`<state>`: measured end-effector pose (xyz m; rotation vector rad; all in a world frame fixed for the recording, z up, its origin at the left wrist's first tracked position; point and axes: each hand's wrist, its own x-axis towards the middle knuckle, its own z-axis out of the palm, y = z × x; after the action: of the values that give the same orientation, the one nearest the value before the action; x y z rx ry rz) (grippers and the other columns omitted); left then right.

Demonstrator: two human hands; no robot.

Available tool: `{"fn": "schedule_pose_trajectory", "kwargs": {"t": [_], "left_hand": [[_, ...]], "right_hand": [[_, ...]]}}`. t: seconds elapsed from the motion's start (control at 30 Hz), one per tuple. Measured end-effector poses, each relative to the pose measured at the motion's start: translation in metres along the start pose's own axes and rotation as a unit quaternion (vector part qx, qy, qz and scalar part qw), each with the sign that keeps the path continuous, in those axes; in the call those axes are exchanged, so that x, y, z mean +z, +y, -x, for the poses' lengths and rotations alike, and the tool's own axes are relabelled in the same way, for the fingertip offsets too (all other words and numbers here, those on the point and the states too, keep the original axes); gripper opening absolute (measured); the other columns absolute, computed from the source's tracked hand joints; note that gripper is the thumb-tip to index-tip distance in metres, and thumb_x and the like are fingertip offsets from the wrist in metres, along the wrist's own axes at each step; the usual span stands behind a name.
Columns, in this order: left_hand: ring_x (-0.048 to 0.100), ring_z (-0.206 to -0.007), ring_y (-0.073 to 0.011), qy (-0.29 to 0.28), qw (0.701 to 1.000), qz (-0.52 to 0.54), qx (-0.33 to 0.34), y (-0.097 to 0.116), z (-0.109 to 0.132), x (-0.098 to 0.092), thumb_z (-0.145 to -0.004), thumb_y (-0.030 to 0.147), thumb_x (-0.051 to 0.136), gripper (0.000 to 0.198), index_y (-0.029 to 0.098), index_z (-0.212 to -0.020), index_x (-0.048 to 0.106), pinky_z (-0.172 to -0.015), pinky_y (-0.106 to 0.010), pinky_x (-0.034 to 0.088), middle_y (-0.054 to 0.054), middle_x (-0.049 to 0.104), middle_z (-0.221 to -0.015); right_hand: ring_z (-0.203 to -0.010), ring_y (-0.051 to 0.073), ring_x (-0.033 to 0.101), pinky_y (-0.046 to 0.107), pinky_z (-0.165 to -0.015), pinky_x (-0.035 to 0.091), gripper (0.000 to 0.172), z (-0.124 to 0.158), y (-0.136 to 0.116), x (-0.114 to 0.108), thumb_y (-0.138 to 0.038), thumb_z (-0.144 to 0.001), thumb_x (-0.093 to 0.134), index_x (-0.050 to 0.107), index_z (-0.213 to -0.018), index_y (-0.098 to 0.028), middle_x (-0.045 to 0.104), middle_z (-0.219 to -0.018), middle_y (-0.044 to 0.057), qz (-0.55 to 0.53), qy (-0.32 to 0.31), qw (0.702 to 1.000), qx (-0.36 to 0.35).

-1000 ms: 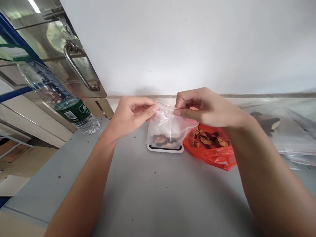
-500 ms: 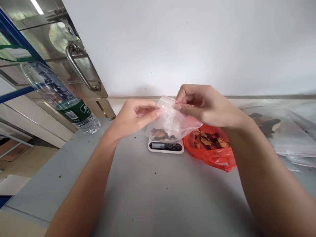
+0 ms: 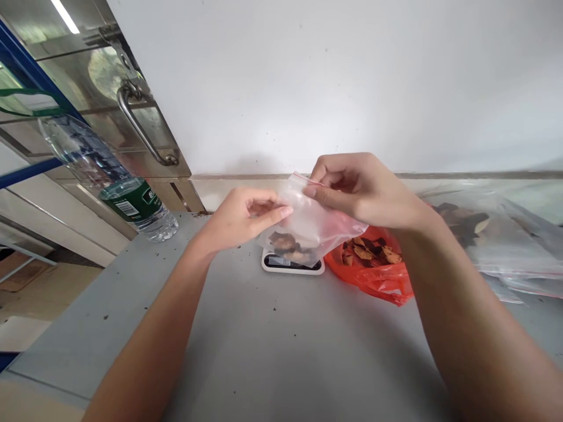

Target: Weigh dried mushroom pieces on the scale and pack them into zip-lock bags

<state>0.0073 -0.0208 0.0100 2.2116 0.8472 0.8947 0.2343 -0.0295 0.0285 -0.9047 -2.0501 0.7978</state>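
Note:
Between my hands is a clear zip-lock bag (image 3: 303,220) with a red line along its top edge. Brown dried slices (image 3: 285,242) lie in its lower part. My right hand (image 3: 347,184) pinches the bag near the zip strip. With thumb and fingers, my left hand (image 3: 246,217) grips the bag's left side. Under the bag sits a small white kitchen scale (image 3: 292,270), its platform and part of its dark display covered by the bag. Right of the scale, an open red plastic bag (image 3: 373,281) holds dried brown-orange pieces (image 3: 367,252), partly behind my right wrist.
A big water bottle (image 3: 132,199) with a green label stands at the table's left rear. Filled clear bags (image 3: 505,240) are stacked at the right. The grey table (image 3: 264,351) meets a white wall (image 3: 281,82); a metal door with a handle (image 3: 141,129) is behind the bottle.
The zip-lock bag has come slightly lower, now overlapping the scale's display. My left hand has dropped a little and its thumb lies lower on the bag. The view has shifted slightly.

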Motion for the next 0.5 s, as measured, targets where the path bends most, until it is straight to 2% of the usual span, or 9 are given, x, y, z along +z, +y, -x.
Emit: {"fn": "schedule_pose_trajectory", "kwargs": {"t": [0.1, 0.33, 0.5], "left_hand": [[0.071, -0.073, -0.0180, -0.012, 1.000, -0.007, -0.013, -0.001, 0.000, 0.003, -0.096, 0.034, 0.066, 0.027, 0.019, -0.075, 0.072, -0.073, -0.028, 0.057, -0.003, 0.076, -0.076], [0.066, -0.069, -0.0168, -0.039, 0.999, -0.001, -0.023, 0.003, 0.001, 0.011, -0.097, 0.037, 0.064, 0.029, 0.018, -0.077, 0.071, -0.065, -0.027, 0.053, -0.003, 0.073, -0.075], [0.071, -0.078, -0.0212, -0.115, 0.991, 0.029, -0.061, 0.002, 0.001, 0.010, -0.093, 0.042, 0.070, 0.025, 0.018, -0.093, 0.073, -0.067, -0.031, 0.054, -0.005, 0.077, -0.087]], "right_hand": [[-0.054, 0.011, 0.035, 0.030, -0.052, 0.027, 0.036, 0.000, -0.001, 0.000, -0.035, -0.094, 0.069, 0.049, -0.067, -0.023, 0.042, -0.057, -0.005, 0.007, -0.013, 1.000, 0.011], [-0.056, 0.011, 0.033, 0.029, -0.054, 0.027, 0.023, 0.002, 0.002, -0.001, -0.019, -0.092, 0.057, 0.051, -0.070, -0.022, 0.040, -0.059, -0.006, 0.066, -0.017, 0.995, -0.076], [-0.053, 0.011, 0.027, 0.029, -0.051, 0.024, 0.029, 0.005, -0.002, -0.003, -0.028, -0.098, 0.059, 0.045, -0.073, -0.025, 0.033, -0.057, -0.007, 0.053, 0.033, 0.997, -0.041]]}}
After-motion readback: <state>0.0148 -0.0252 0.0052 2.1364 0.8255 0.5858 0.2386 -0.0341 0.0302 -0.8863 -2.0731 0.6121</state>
